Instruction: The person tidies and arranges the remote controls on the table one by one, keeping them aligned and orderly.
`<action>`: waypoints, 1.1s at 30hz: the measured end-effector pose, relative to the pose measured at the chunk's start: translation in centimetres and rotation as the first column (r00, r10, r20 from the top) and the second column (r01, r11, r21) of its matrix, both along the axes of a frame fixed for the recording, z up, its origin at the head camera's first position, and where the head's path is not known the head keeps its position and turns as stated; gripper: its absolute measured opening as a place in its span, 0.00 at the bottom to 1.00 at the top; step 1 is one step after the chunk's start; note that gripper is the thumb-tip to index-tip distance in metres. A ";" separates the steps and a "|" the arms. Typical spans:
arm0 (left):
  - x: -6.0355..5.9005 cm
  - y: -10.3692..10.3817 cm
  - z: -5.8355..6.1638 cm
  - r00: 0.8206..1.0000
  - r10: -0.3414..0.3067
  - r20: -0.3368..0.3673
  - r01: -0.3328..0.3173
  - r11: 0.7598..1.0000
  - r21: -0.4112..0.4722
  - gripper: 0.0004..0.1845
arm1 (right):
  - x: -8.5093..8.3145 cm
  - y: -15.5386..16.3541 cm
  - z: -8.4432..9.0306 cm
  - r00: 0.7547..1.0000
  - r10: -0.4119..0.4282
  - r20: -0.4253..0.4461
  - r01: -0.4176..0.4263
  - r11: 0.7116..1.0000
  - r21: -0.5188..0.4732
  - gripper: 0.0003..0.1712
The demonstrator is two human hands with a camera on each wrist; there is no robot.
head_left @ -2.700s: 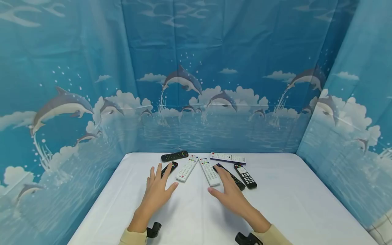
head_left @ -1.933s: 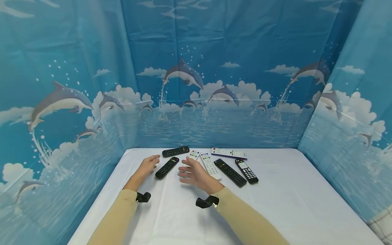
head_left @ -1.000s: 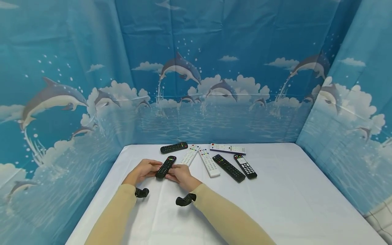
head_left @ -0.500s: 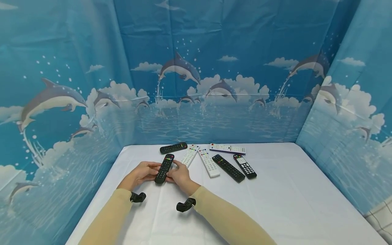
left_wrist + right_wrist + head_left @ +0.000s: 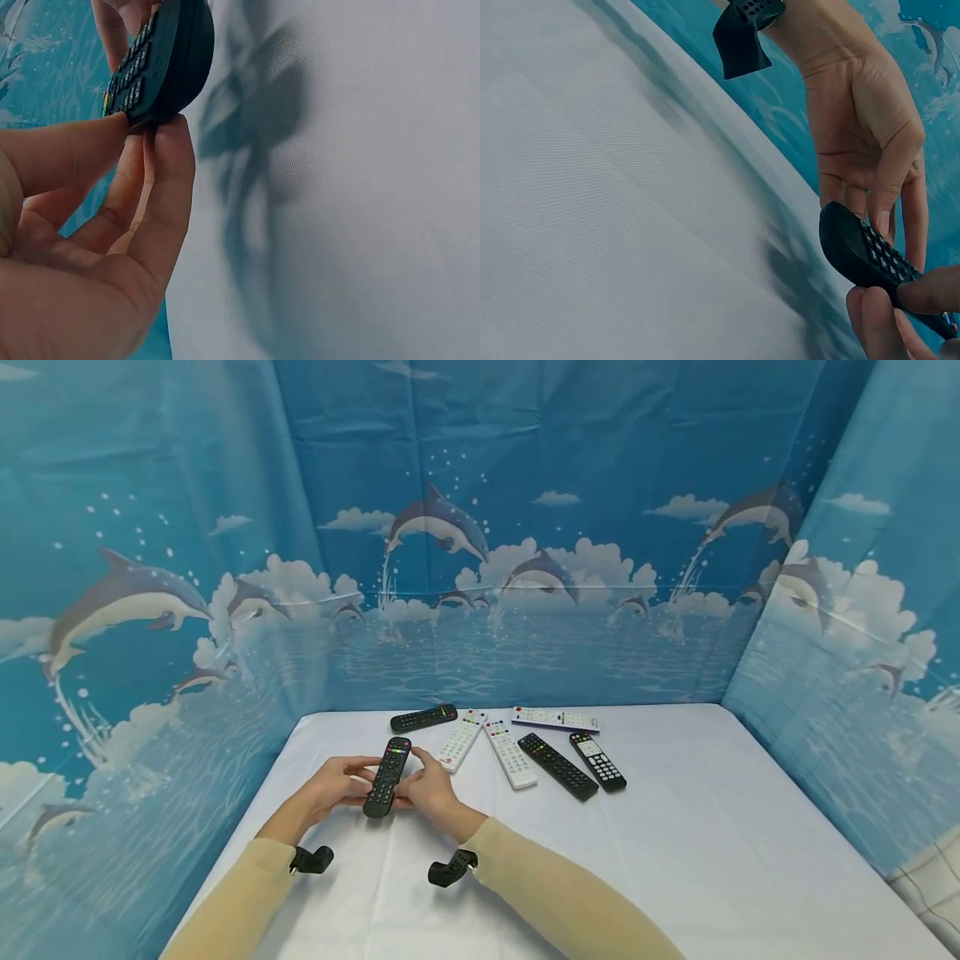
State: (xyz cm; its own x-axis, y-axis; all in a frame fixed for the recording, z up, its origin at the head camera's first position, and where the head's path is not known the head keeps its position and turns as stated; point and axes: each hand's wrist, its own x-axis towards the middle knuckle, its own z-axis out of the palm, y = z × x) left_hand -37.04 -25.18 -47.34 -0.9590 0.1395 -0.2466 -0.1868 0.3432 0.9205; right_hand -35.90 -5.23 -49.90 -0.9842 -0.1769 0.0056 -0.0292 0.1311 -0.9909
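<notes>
Both hands hold one black remote [image 5: 387,766] just above the white table [image 5: 675,860], its coloured buttons at the far end. My left hand [image 5: 335,779] pinches its left edge, thumb on the keys and fingers underneath. In the left wrist view the black remote [image 5: 154,64] is seen edge-on between the thumb and fingers [image 5: 161,191]. My right hand [image 5: 425,787] grips the right edge. In the right wrist view the black remote [image 5: 870,259] lifts off the cloth with its rounded end nearest, and my left hand [image 5: 870,161] is behind it.
Several more remotes lie at the back of the table: a black one [image 5: 423,718], two white ones [image 5: 461,741] [image 5: 510,755], a long white one [image 5: 555,719], and two black ones [image 5: 558,767] [image 5: 597,762]. Blue dolphin curtains [image 5: 480,527] wall in three sides.
Both hands came off the table and closed on the black remote at the left of the row. They have since lifted it and drawn it nearer, turning it more upright.
</notes>
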 end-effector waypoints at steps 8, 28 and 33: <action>2.4 -1.4 0.4 1.000 -0.011 -0.027 0.009 0.998 -0.068 0.34 | 1.3 -1.4 0.1 0.999 0.052 -0.017 -0.050 0.996 0.074 0.52; 6.6 -5.8 0.9 1.000 0.023 0.013 -0.020 0.988 -0.155 0.23 | 4.3 -4.4 0.1 0.854 0.397 0.335 -0.273 0.892 -0.361 0.49; 6.6 -6.5 0.2 0.998 0.044 0.045 -0.036 0.987 -0.158 0.24 | 4.5 -4.3 0.3 0.809 0.489 0.325 -0.365 0.853 -0.373 0.38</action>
State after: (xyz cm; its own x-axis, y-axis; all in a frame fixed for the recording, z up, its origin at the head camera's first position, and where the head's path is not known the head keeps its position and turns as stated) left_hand -30.39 -31.64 -47.10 -0.9494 0.0568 -0.3088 -0.2466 0.4738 0.8454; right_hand -31.36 -9.57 -49.61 -0.7346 -0.6311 -0.2492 0.3843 -0.0843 -0.9194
